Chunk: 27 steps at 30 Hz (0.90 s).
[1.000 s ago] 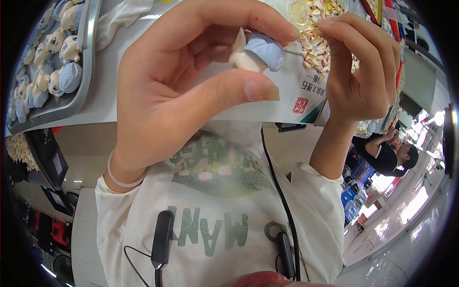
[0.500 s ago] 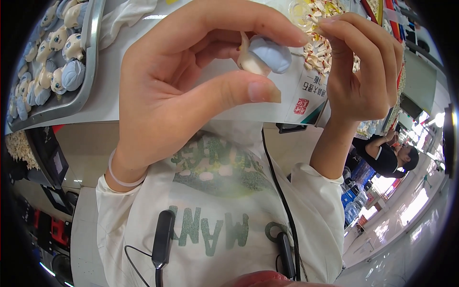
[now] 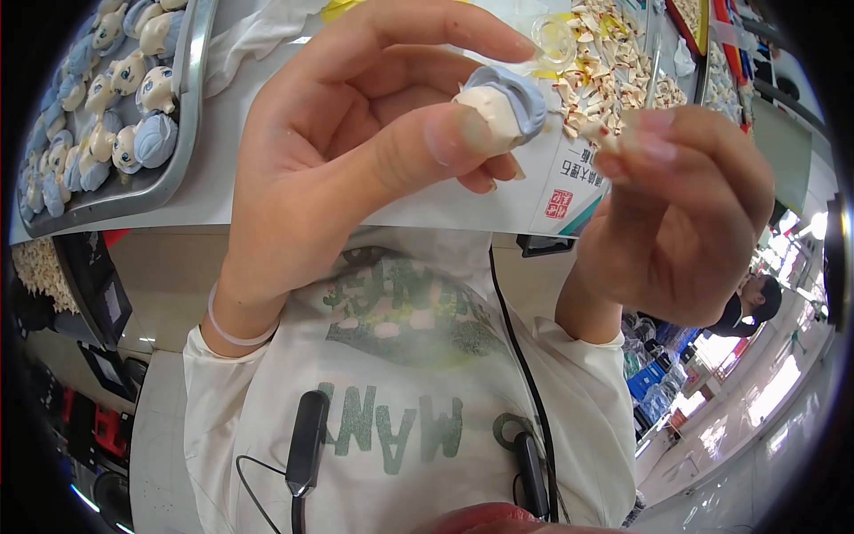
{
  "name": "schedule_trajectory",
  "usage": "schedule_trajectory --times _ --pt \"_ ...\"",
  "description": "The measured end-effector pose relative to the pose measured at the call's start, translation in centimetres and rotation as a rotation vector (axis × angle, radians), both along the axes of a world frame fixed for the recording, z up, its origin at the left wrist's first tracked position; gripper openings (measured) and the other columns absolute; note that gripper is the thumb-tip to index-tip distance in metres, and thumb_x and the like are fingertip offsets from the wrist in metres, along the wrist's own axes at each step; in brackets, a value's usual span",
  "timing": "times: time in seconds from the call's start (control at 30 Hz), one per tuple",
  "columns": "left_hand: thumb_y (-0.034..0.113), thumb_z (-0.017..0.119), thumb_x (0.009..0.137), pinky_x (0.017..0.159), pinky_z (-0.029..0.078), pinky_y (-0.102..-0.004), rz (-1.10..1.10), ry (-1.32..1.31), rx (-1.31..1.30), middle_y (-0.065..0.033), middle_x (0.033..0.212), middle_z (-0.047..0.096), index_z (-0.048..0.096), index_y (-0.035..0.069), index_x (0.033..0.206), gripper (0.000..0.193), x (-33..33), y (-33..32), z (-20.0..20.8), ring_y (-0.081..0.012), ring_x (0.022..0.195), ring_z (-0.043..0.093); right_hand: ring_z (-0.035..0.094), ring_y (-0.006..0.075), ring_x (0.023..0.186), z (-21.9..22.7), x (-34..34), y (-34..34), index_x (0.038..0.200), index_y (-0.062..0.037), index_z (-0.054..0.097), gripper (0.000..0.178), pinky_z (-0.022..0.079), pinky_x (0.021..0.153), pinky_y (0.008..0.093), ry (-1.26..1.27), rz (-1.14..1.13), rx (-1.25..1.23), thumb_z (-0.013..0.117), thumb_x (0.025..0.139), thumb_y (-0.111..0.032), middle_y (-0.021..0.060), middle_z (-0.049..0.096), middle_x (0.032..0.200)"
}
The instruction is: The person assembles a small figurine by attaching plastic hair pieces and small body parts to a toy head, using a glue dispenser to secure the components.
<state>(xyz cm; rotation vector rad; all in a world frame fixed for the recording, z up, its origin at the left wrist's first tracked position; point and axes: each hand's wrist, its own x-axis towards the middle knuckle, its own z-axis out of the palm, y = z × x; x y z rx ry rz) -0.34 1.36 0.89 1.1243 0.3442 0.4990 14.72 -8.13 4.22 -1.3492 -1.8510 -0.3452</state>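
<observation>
The two hands are apart. The left hand (image 3: 311, 169) curls round a small doll head (image 3: 500, 105), cream with a pale blue hair cap, pinched above the tabletop (image 3: 222, 160). Its thumb covers part of the head, and I can't see any face on it from here. The right hand (image 3: 689, 200) is raised just beside it, blurred, fingers bent and tips drawn near one another. A small cream piece (image 3: 600, 136) shows at those tips, but I can't tell whether they grip it or it lies behind them.

The right hand blocks the near edge of a loose heap of cream pieces with red marks (image 3: 605, 76). Left of the heap stands a clear round dish (image 3: 553, 43), hard to make out against the pale surface. Below lies a printed sheet with a red stamp (image 3: 559, 203), partly hidden by the right hand.

Over to the left, a metal tray (image 3: 193, 107) of similar blue-haired heads (image 3: 156, 138) runs off into the dark rim. A crumpled white cloth (image 3: 253, 44) lies next to it, and something yellow (image 3: 340, 9) is cut off at the top. Another person (image 3: 758, 298), far right, is mostly covered by the right hand.
</observation>
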Motion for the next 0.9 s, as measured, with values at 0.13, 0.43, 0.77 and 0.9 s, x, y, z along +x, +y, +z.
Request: schedule_trajectory --times 0.13,0.43,0.77,0.9 --pt "0.051 0.050 0.077 0.051 0.041 -0.0207 -0.135 0.019 -0.020 -0.0126 0.085 0.057 0.044 -0.005 0.109 0.064 -0.1 0.6 0.1 -0.0126 0.068 0.054 0.056 0.0186 0.063 0.0 -1.1 -0.2 0.080 0.0053 0.053 0.020 0.046 0.053 0.0221 0.014 -0.019 -0.006 0.061 0.063 0.013 0.0163 0.056 0.076" --pt "0.045 0.051 0.080 0.061 0.043 -0.0231 -0.139 0.006 -0.142 -0.0128 0.094 0.055 0.048 -0.002 0.098 0.050 -0.9 0.4 -0.7 -0.0135 0.078 0.054 0.054 0.0165 0.060 0.1 -1.9 -0.1 0.079 0.0029 0.053 0.018 0.042 0.048 0.0204 0.040 -0.054 -0.013 0.061 0.065 0.009 0.0146 0.054 0.074" --pt "0.035 0.060 0.076 0.067 0.045 -0.0224 0.012 -0.172 -0.188 -0.0155 0.100 0.054 0.046 0.000 0.108 0.049 0.2 -0.2 -1.6 -0.0153 0.084 0.055 0.053 0.0158 0.059 -0.1 -1.9 -0.2 0.078 0.0017 0.055 0.017 0.042 0.050 0.0202 0.075 -0.103 0.003 0.062 0.064 0.007 0.0146 0.054 0.074" --pt "0.034 0.060 0.077 0.063 0.045 -0.0215 -0.053 -0.215 -0.178 -0.0165 0.100 0.055 0.047 0.000 0.109 0.048 -0.1 0.0 -1.6 -0.0150 0.080 0.056 0.053 0.0160 0.059 0.0 -1.9 0.0 0.077 0.0013 0.055 0.017 0.042 0.050 0.0211 0.058 -0.104 0.010 0.064 0.063 0.006 0.0141 0.055 0.073"
